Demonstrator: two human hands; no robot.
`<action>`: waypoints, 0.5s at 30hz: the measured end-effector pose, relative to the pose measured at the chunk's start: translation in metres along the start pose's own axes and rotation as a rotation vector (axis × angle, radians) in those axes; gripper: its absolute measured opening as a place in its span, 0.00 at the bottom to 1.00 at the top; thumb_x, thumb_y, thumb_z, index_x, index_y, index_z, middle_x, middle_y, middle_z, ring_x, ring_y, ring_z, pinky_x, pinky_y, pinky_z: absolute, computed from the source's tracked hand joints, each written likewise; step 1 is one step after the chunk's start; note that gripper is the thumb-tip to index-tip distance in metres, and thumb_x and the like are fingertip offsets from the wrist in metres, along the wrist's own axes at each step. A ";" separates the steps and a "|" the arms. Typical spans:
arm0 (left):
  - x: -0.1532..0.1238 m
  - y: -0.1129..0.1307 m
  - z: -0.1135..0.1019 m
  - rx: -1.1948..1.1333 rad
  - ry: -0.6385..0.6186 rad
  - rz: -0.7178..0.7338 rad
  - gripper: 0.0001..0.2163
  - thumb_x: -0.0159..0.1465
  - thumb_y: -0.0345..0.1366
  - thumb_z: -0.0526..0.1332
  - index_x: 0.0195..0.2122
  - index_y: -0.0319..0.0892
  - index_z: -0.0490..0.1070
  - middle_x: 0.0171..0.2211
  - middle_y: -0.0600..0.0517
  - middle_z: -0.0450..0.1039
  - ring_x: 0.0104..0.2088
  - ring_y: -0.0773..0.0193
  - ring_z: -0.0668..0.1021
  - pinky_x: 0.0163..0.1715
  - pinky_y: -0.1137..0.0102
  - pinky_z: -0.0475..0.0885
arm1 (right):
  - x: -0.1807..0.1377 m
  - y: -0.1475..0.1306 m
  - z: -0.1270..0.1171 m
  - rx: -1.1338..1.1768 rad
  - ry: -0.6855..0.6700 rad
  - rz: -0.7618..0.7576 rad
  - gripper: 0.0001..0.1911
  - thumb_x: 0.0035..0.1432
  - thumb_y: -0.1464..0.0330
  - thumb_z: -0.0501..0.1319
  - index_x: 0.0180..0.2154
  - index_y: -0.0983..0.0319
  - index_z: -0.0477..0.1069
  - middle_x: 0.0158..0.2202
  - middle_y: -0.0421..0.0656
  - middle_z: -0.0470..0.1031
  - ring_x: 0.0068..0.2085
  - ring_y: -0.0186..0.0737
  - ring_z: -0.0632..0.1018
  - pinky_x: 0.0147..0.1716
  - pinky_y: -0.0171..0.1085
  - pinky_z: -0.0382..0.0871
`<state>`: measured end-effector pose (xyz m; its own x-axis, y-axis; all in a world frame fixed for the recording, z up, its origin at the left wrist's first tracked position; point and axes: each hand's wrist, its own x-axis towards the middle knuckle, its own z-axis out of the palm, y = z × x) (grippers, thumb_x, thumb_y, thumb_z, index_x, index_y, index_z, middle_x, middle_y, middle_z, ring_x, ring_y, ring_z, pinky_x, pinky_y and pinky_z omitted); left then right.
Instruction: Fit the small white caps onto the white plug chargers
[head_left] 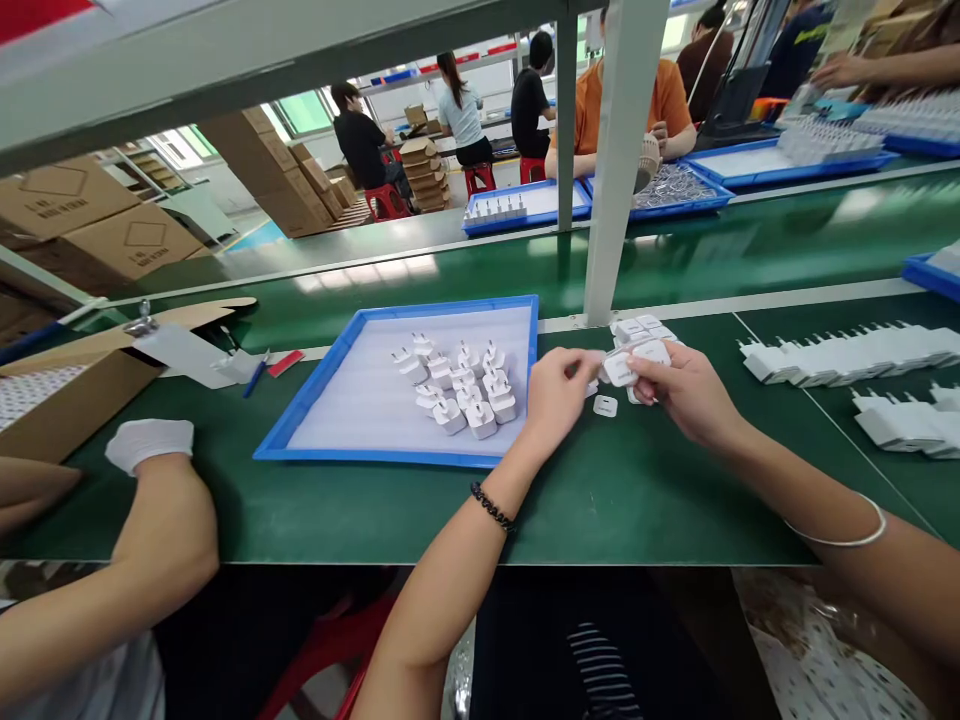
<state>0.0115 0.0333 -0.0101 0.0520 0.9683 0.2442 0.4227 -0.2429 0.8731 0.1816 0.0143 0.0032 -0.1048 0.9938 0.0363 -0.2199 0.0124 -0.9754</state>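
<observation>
My right hand (686, 395) is closed on a small white rounded-square plastic cover (649, 354), holding it by the edge over the bench. Just left of it, my left hand (556, 395) has thumb and fingertips pinched together beside the cover; what they grip is blurred. Under and behind my fingers lie more white covers (640, 326), partly hidden. One loose cover (605, 406) rests flat on the green surface. To the left of my left hand, several white two-pin charger plugs (472, 390) stand in a blue-rimmed tray (315, 461).
Rows of white chargers (847, 355) line the bench at right. A metal post (609, 200) rises behind my hands. At left are a co-worker's arm (169, 520), a carton (82, 400), a blue pen (256, 377) and a red strip (286, 363). Other people sit beyond the green conveyor (450, 262).
</observation>
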 end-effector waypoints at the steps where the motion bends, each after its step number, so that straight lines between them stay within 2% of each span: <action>1: -0.003 0.001 0.004 0.112 -0.062 0.019 0.07 0.64 0.37 0.61 0.37 0.41 0.77 0.34 0.51 0.75 0.35 0.64 0.74 0.37 0.70 0.67 | 0.003 0.001 -0.001 0.021 0.034 0.011 0.13 0.51 0.60 0.71 0.30 0.62 0.73 0.17 0.35 0.66 0.20 0.30 0.65 0.21 0.33 0.58; 3: -0.008 0.000 0.008 0.262 -0.126 0.022 0.14 0.62 0.33 0.62 0.49 0.41 0.75 0.44 0.46 0.75 0.41 0.60 0.75 0.42 0.66 0.70 | 0.009 0.001 -0.003 0.043 0.066 0.030 0.14 0.52 0.58 0.70 0.32 0.62 0.74 0.20 0.37 0.68 0.21 0.30 0.66 0.22 0.33 0.61; 5: -0.010 -0.001 0.009 0.318 -0.071 0.041 0.23 0.62 0.30 0.60 0.59 0.39 0.66 0.51 0.42 0.72 0.47 0.56 0.75 0.48 0.62 0.71 | 0.012 0.001 -0.003 0.031 0.083 0.038 0.16 0.52 0.57 0.69 0.33 0.62 0.73 0.22 0.38 0.70 0.22 0.31 0.67 0.23 0.33 0.64; 6: -0.011 -0.001 0.008 0.322 -0.018 0.085 0.24 0.62 0.28 0.58 0.61 0.38 0.63 0.53 0.41 0.71 0.49 0.55 0.75 0.50 0.60 0.70 | 0.012 0.001 -0.003 0.017 0.092 0.039 0.16 0.52 0.56 0.69 0.33 0.62 0.72 0.23 0.38 0.70 0.22 0.31 0.68 0.23 0.34 0.64; 9: -0.013 0.002 0.005 0.317 0.098 0.306 0.20 0.66 0.30 0.55 0.59 0.39 0.65 0.53 0.41 0.71 0.52 0.55 0.74 0.54 0.59 0.69 | 0.011 0.003 -0.002 -0.039 0.082 0.035 0.15 0.53 0.56 0.68 0.32 0.60 0.70 0.23 0.37 0.69 0.23 0.31 0.68 0.23 0.33 0.64; 11: -0.014 0.004 0.005 0.333 0.082 0.423 0.17 0.67 0.36 0.57 0.55 0.39 0.69 0.51 0.42 0.73 0.51 0.54 0.74 0.53 0.59 0.70 | 0.010 0.005 -0.001 -0.077 0.045 0.013 0.14 0.54 0.56 0.67 0.32 0.60 0.70 0.24 0.36 0.68 0.24 0.31 0.68 0.25 0.33 0.64; 13: -0.015 0.006 0.006 0.334 0.021 0.454 0.15 0.67 0.40 0.59 0.52 0.39 0.73 0.49 0.44 0.75 0.49 0.55 0.75 0.51 0.60 0.70 | 0.008 0.007 -0.001 -0.111 0.017 -0.013 0.14 0.55 0.57 0.67 0.31 0.60 0.71 0.25 0.37 0.69 0.25 0.31 0.69 0.26 0.33 0.65; 15: -0.016 0.006 0.007 0.279 -0.042 0.411 0.15 0.68 0.42 0.59 0.50 0.40 0.75 0.47 0.45 0.77 0.47 0.57 0.76 0.50 0.62 0.71 | 0.007 0.008 -0.002 -0.128 0.002 -0.016 0.14 0.54 0.57 0.68 0.30 0.61 0.72 0.25 0.37 0.69 0.26 0.31 0.69 0.27 0.34 0.64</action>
<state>0.0191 0.0170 -0.0118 0.2993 0.7988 0.5218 0.5856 -0.5856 0.5605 0.1810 0.0219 -0.0046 -0.1004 0.9936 0.0513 -0.0959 0.0417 -0.9945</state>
